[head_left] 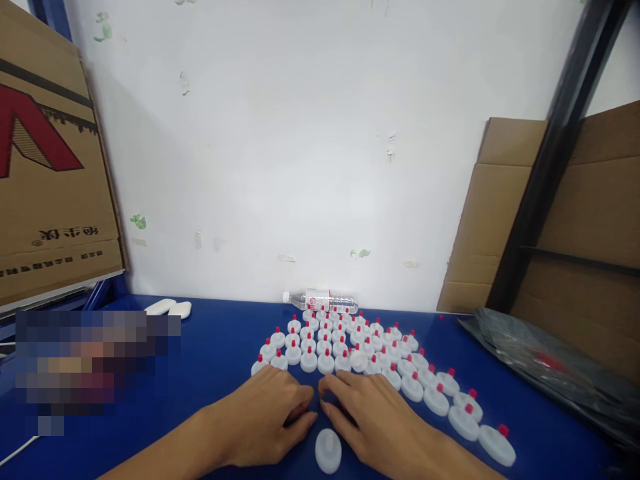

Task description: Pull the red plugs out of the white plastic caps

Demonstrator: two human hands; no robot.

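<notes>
My left hand rests low over the table with its fingers curled in. A bit of red shows between its thumb and forefinger, like the small red tips on the caps. Opposite it, my right hand is curled with thumb and fingertips drawn close; whatever it may hold is hidden. The two hands nearly meet. Just below and between them lies a white round cap with no red tip showing. Beyond the hands stand many white round caps with red tips, in loose rows.
A clear plastic bottle lies behind the caps against the white wall. Two white rounded objects sit at the back left, near a blurred patch. Cardboard stands left; a dark plastic bag lies on the blue table's right.
</notes>
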